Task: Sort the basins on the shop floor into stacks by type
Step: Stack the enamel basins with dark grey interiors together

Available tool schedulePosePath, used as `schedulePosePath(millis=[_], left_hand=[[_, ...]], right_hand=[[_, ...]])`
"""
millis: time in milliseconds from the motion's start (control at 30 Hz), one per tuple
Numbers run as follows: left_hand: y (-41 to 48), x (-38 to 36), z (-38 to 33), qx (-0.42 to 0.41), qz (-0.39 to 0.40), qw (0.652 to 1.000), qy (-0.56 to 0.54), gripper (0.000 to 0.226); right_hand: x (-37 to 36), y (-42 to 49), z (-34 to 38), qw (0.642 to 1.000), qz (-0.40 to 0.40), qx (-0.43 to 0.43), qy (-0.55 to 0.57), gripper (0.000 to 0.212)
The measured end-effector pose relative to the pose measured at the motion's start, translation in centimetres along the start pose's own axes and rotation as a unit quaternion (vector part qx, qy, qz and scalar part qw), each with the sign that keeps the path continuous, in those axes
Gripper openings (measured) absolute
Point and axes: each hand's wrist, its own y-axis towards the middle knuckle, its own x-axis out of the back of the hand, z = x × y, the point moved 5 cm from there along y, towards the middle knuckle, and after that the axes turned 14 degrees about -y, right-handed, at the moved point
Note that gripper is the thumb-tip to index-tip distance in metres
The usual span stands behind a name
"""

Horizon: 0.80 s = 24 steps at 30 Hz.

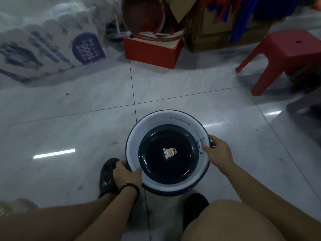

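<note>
You hold the basin [156,119] low over the tiled floor [86,105], just ahead of your knees and a little right of the middle of the view. It is white inside, with a dark blue rim and a dark blue bottom. Your left hand [126,174] grasps the rim at the basin's 8 o'clock, thumb over the edge onto the white wall. Your right hand [218,150] grasps it at 3 o'clock, thumb inside and fingers curled round the outside. A beaded bracelet [130,186] sits on your left wrist.

Your left shoe [107,176] is just beside the basin's near-left edge, and your right shoe [194,207] lies under its near edge. Open floor runs from the basin's 9 o'clock round to 1 o'clock, with tile joints crossing just beyond the far rim.

Farther off, a red box [152,53] stands at 12 o'clock with a reddish-brown basin [142,14] tilted above it. A cardboard box [217,26] is just to its right. A red stool [284,47] stands at 2 o'clock, well apart from the basin. A plastic-wrapped pack of paper rolls [52,47] lies at 10 o'clock.

The word "PANDA" [179,121] is printed on the far inner wall. A sticker [169,153] at the centre of the bottom reads "Bamboo". The pack carries a blue round mark with "5000"; its other writing is too blurred to read.
</note>
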Motion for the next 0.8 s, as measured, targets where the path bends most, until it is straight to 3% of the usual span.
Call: schedulePosePath(millis=[300,567,700,800], left_hand=[[0.3,-1.6,2.1,0.023,-0.013,0.999,-0.034,0.037],[1.2,-2.1,2.2,0.016,0.016,0.999,0.029,0.031],[1.3,-2.6,1.9,0.067,0.043,0.995,0.053,0.057],[0.2,-2.9,-0.3,0.014,0.031,0.991,0.126,0.08]], right_hand=[[-2.4,0.9,-2.2,0.999,0.008,-0.013,-0.033,0.041],[-2.9,0.8,-2.0,0.997,0.025,-0.019,-0.075,0.034],[-2.8,0.7,-1.8,0.991,0.078,-0.03,-0.108,0.045],[-1.6,-0.1,-1.9,0.987,0.109,-0.061,-0.101,0.067]])
